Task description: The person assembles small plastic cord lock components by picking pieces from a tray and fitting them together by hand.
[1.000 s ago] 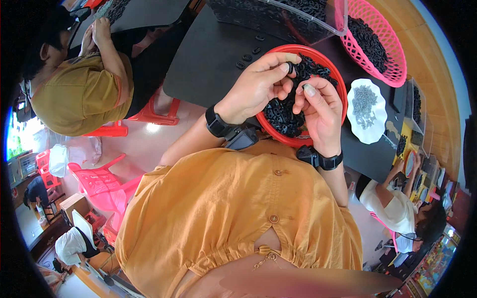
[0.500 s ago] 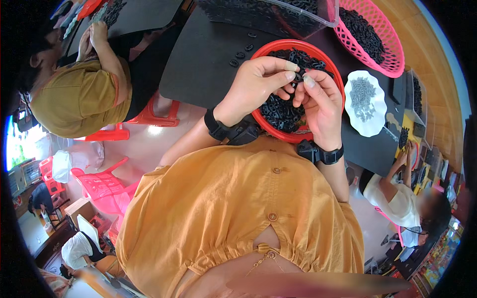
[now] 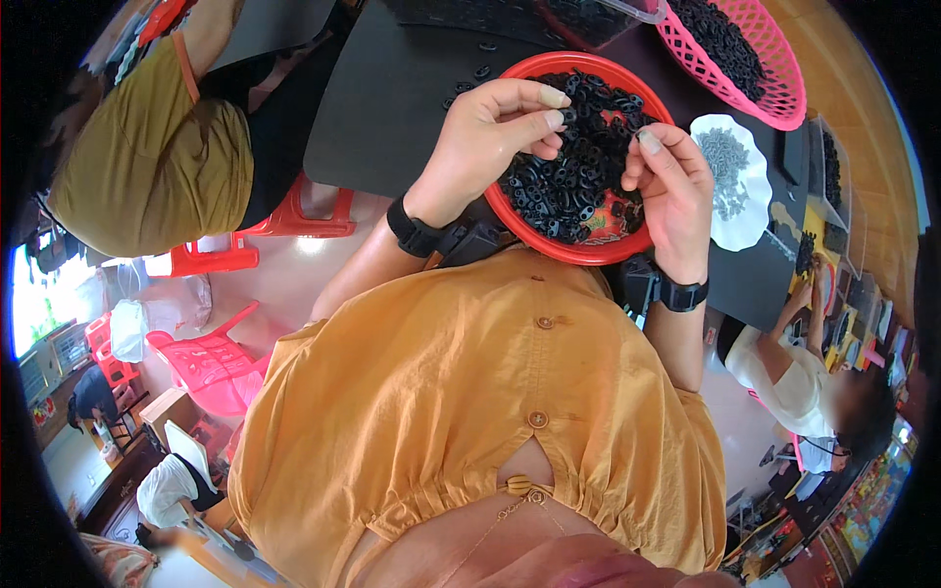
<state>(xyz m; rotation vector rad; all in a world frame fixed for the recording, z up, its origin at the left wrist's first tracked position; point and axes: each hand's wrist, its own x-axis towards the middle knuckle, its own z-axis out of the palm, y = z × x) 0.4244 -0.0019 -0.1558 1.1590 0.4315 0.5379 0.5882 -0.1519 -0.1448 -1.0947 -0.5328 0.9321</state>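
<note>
Over the red basin point(image 3: 578, 255) my two hands are apart. My left hand point(image 3: 490, 137) is at the basin's left side, thumb and forefinger pinched on a small black plastic piece point(image 3: 567, 116), partly hidden by the fingertips. Above the right rim is my right hand point(image 3: 676, 186); its thumb and forefinger close on something tiny and dark, too small to name. Many small black plastic parts point(image 3: 554, 181) with holes fill the basin, and its patterned bottom shows in places. Black straps go round both my wrists.
To the right stands a white scalloped dish point(image 3: 750, 223) of small grey pieces point(image 3: 723, 169). A pink lattice basket point(image 3: 796, 93) of black parts is at the far right, beside a clear plastic bin point(image 3: 632, 10). Loose black pieces point(image 3: 482, 73) lie left of the basin. Other people sit on both sides.
My hands were together at the fingertips over the basin; now they have parted, the right moving rightward. The view has shifted slightly, and the person on the left has moved an arm.
</note>
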